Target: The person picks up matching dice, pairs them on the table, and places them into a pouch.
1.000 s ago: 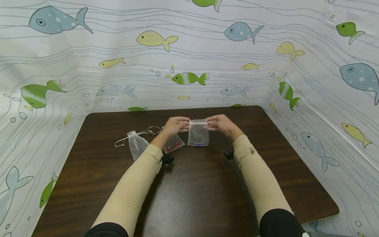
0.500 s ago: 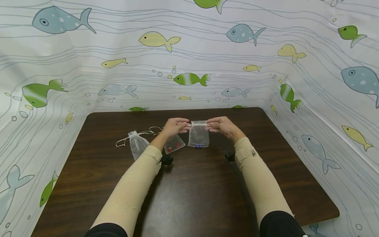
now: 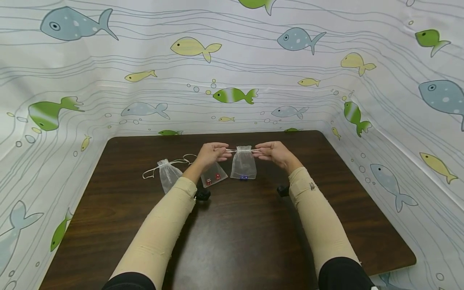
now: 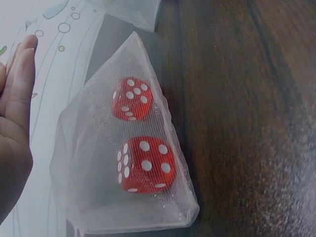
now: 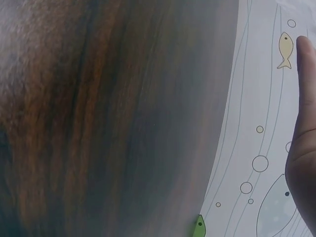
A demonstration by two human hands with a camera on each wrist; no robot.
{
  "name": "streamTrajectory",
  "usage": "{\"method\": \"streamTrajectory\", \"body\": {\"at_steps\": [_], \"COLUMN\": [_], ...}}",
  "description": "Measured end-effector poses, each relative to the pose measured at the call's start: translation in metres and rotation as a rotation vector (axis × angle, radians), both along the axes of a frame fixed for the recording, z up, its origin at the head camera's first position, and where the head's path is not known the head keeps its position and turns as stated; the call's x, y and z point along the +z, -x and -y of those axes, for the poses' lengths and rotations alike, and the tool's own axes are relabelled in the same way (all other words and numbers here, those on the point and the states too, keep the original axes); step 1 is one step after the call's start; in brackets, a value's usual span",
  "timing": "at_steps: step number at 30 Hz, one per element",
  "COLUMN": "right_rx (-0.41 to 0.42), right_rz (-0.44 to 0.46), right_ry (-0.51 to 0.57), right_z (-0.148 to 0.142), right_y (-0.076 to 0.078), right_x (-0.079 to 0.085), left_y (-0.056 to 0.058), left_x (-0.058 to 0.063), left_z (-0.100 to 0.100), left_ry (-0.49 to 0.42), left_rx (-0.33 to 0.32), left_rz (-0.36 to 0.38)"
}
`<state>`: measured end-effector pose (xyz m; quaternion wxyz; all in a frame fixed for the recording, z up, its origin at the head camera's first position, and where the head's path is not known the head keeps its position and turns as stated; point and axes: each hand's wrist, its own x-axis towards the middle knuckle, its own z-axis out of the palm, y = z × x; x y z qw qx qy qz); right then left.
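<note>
In the head view a white sheer drawstring pouch (image 3: 243,164) lies near the table's far edge, its neck gathered. Two blue dice (image 3: 243,177) show through its bottom. My left hand (image 3: 212,155) pinches the drawstring on the pouch's left side. On the other side my right hand (image 3: 276,154) pinches the string's opposite end, so the cord stretches taut between them. Beside the left wrist is a second sheer pouch (image 4: 94,148) with two red dice, one of them a larger-looking red die (image 4: 146,165) in the left wrist view. The left forearm partly hides that pouch.
A third white drawstring pouch (image 3: 169,176) lies to the left, partly behind the left sleeve, with its cord (image 3: 148,174) looped on the wood. The brown table (image 3: 232,237) meets a fish-patterned white curtain (image 3: 232,117) at the back and sides.
Both hands have moved slightly apart, drawing the string outward. The pouch's mouth has narrowed from wide and flat to gathered.
</note>
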<state>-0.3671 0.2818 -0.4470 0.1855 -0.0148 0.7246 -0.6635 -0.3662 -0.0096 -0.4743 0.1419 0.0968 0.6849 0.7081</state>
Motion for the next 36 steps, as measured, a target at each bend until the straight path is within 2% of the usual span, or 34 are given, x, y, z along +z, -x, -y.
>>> {"method": "streamTrajectory", "body": {"at_steps": [13, 26, 31, 36], "right_rx": [0.012, 0.007, 0.012, -0.020], "right_rz": [-0.013, -0.027, -0.036, -0.049], "right_ry": [0.005, 0.024, 0.031, 0.040], "right_z": [-0.006, -0.005, -0.004, -0.001], "right_y": [-0.002, 0.001, 0.001, 0.002], "right_x": [0.005, -0.001, -0.001, 0.000], "left_y": [0.001, -0.001, 0.000, 0.001], "left_x": [0.002, -0.002, -0.003, -0.001], "left_z": [0.006, 0.014, 0.014, 0.015], "left_ry": [0.028, 0.032, 0.018, 0.011], "left_rx": [-0.002, 0.011, 0.029, 0.059], "left_rz": [-0.003, -0.018, -0.025, -0.049]}}
